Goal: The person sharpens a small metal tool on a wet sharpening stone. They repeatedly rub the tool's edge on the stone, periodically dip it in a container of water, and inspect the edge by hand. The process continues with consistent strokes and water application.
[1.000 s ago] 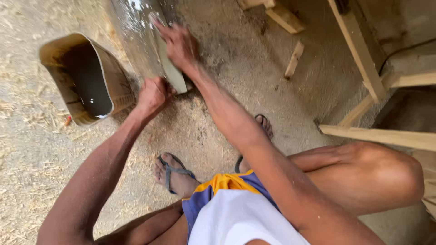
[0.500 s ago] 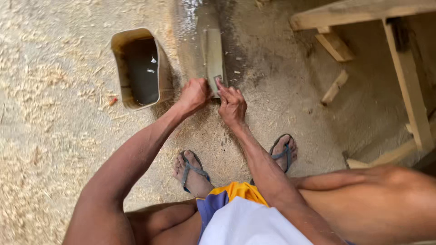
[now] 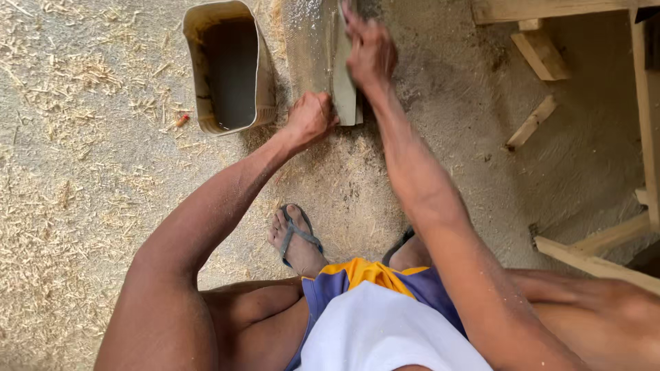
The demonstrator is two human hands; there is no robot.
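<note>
Head cam, looking straight down at the floor, which is carrying sawdust and wood shavings everywhere.

L hand: I'm seeing it clenching around the near end of a flat grey-green blade, fingers curling tight at the bottom-left corner of it. R hand: pressing down on the far end of the same blade, fingers bending over its top edge; grasping or just bearing down, I can't tell, since the top of the frame is cutting off the fingertips.

Blade is lying lengthwise on a long grey slab, poss. a sharpening stone w/ a wet sheen, but the surface is too blurred to be sure. Slab is sitting on the floor directly ahead of the person, running away from them toward the top of the frame.

Just left of the slab, nearly touching it: a cut-open tan plastic container, interior looking dark, poss. liquid inside. Small red bit is lying in the shavings left of the container.

Left foot in a grey sandal is resting below the blade. Timber offcuts and a wooden frame are lying to the right, well apart from both hands.
</note>
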